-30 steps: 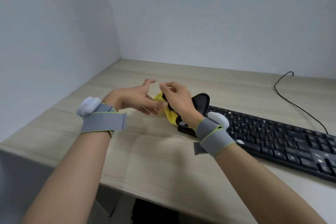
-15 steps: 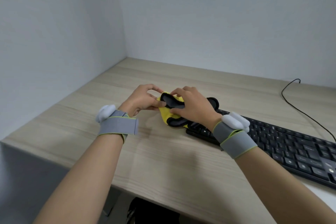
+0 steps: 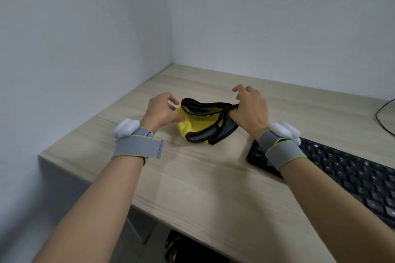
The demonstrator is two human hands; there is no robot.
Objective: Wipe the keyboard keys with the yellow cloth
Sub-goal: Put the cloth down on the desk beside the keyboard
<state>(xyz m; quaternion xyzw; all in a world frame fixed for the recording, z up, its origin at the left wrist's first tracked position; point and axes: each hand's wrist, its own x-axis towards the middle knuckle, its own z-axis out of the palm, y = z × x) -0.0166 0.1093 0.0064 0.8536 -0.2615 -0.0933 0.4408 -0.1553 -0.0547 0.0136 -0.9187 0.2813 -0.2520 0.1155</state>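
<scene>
Both forearms reach forward, grey wrist straps on. Left hand (image 3: 162, 111) pinches the yellow cloth (image 3: 192, 124); right hand (image 3: 251, 109) pinches its black edge, fingers curled.

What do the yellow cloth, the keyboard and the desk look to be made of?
Yellow cloth: soft woven or microfibre fabric with black edging; it sags and folds between the left hand and right hand.
Keyboard: matte black plastic, probably, with separate moulded keys.
Desk: pale wood-grain surface, likely laminate; smooth, low sheen.
</scene>
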